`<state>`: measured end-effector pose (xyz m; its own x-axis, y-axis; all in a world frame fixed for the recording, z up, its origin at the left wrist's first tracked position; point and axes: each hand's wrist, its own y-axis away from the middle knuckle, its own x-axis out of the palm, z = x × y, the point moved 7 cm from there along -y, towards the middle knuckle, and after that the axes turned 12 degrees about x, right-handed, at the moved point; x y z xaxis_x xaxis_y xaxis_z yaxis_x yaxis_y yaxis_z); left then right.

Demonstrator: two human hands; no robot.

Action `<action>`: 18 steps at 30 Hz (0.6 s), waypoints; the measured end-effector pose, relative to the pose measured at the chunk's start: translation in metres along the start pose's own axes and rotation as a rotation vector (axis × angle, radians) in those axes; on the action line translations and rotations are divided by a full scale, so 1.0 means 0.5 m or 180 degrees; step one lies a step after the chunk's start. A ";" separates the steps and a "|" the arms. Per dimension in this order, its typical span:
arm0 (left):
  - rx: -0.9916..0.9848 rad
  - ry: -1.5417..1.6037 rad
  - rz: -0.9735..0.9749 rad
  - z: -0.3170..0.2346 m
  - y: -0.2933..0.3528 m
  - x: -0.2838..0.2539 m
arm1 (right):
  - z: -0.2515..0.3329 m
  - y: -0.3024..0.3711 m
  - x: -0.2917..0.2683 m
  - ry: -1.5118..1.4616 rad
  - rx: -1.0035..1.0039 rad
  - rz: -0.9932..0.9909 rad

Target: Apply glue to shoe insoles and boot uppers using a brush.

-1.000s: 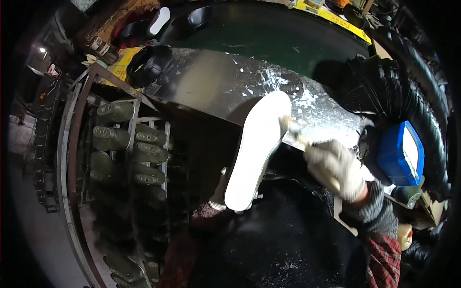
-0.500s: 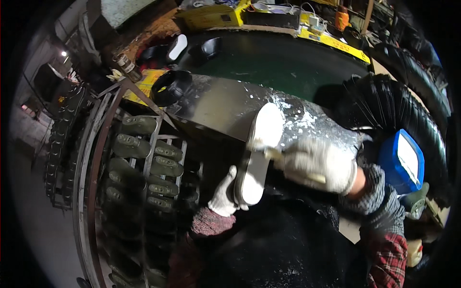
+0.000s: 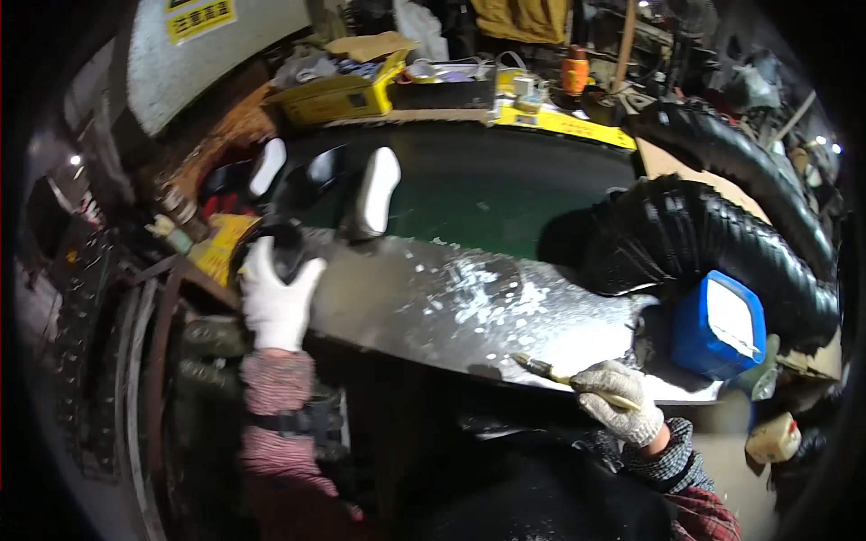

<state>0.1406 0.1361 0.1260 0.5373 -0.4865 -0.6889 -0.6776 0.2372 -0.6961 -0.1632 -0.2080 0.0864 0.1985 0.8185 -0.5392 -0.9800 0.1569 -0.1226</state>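
My left hand, in a white glove, reaches to a round black hollow piece at the metal plate's left end. Thumb and fingers are spread apart over its near side; a firm hold does not show. My right hand, in a knitted glove, is closed around the pale handle of a brush, its bristles pointing left over the plate's front edge. A white shoe sole lies beyond the metal plate on the dark green surface, with a dark part under its near end.
Another white sole and a black piece are at the back left. On the right stand a blue container with white contents and a ribbed black hose. A yellow box is behind. Olive soles hang on a rack at left.
My left hand has let go of the white sole, now on the green surface, and moved left to the black piece. My right hand has drawn back with the brush. The view has shifted.
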 end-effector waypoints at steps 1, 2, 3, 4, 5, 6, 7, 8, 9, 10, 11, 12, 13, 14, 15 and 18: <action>0.0273 -0.0593 0.0207 0.030 -0.021 0.001 | -0.012 0.004 -0.002 -0.0014 0.0103 -0.0010; -0.0103 -0.0868 0.0865 0.056 -0.032 0.021 | -0.027 0.009 -0.006 -0.0023 0.0257 -0.0060; -0.0049 -0.1151 0.1257 0.124 -0.022 0.062 | -0.034 0.010 -0.005 -0.0029 0.0213 -0.0118; 0.0334 -0.1226 0.1071 0.183 -0.012 0.075 | -0.035 0.005 -0.001 -0.0110 0.0168 -0.0151; 0.0328 -0.0860 0.0955 0.183 -0.011 0.075 | -0.022 0.002 -0.003 -0.0009 0.0034 -0.0181; 0.0266 -0.0548 0.0971 0.190 -0.012 0.076 | -0.009 -0.002 -0.005 0.0089 -0.0115 -0.0219; 0.0212 -0.0332 0.1011 0.199 -0.016 0.078 | -0.012 -0.004 0.000 -0.0002 -0.0169 -0.0190; 0.0038 0.0056 0.0725 0.229 -0.008 0.075 | -0.017 -0.005 0.004 -0.0101 -0.0238 -0.0156; -0.0340 0.0648 0.0489 0.274 0.002 0.069 | -0.012 -0.009 0.003 0.0014 -0.0399 -0.0163; -0.0588 0.0796 0.0673 0.216 -0.008 0.050 | -0.020 -0.001 0.003 0.0047 -0.0293 -0.0138; -0.0430 0.0940 0.0283 0.215 -0.014 0.023 | -0.022 0.006 0.006 0.0016 -0.0458 -0.0215; -0.0371 0.1445 -0.0014 0.204 -0.016 0.013 | -0.024 0.013 0.007 0.0009 -0.0587 -0.0291; -0.0281 0.1713 0.0050 0.143 -0.021 -0.002 | -0.032 0.022 0.009 -0.0019 -0.0621 -0.0273; -0.0335 0.1920 0.0104 0.064 -0.013 -0.014 | -0.040 0.033 0.007 0.0037 -0.0492 -0.0282; -0.0141 0.1778 0.0423 -0.009 0.005 -0.029 | -0.040 0.043 0.006 0.0025 -0.0467 -0.0300; 0.1197 0.1245 0.1500 -0.270 0.084 -0.055 | -0.036 0.060 -0.004 -0.0318 -0.0619 -0.0430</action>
<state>0.0295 0.0461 0.1430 -0.0367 -0.5100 -0.8594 -0.5364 0.7356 -0.4137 -0.1927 -0.2148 0.0688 0.3153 0.8493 -0.4233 -0.9213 0.1670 -0.3512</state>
